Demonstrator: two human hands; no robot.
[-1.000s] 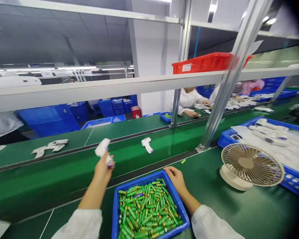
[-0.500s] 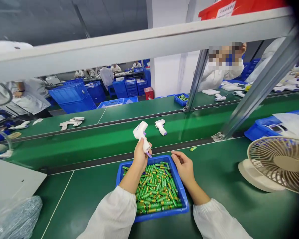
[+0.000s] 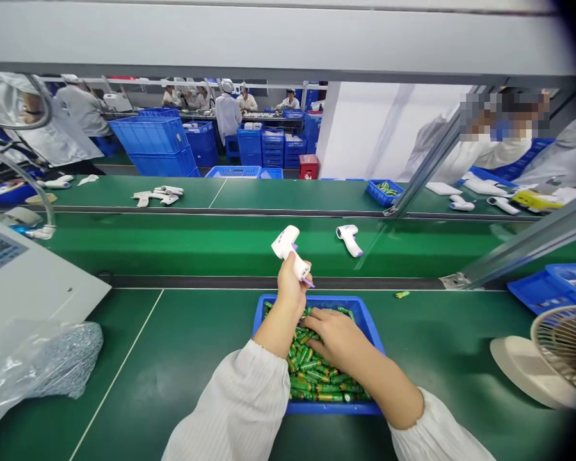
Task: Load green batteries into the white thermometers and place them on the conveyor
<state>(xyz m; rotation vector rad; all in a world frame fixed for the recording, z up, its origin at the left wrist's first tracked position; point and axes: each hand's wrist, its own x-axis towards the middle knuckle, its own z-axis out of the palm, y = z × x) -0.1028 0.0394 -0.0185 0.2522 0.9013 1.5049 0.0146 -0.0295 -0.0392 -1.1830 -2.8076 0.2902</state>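
My left hand (image 3: pixel 292 282) is wrapped round the handle of a white thermometer gun (image 3: pixel 287 243), whose purple battery flap hangs open at the lower end. It is raised above the back left of a blue tray (image 3: pixel 375 333). Green and gold batteries (image 3: pixel 312 368) fill the tray. My right hand (image 3: pixel 329 330) reaches into them with its fingers bent and apart; whether a battery is between the fingertips is hidden. A second white thermometer gun (image 3: pixel 349 240) lies on the green belt beyond the tray.
A loose battery (image 3: pixel 402 294) lies right of the tray. A beige fan (image 3: pixel 532 371) stands at the right. At the left are a white panel (image 3: pixel 38 275) and a plastic bag (image 3: pixel 62 358). A metal post (image 3: pixel 523 246) slants at the right; people sit across the line.
My right hand has moved left from the tray's right edge into the batteries. My left hand still holds the thermometer gun. The view has levelled and shifted.
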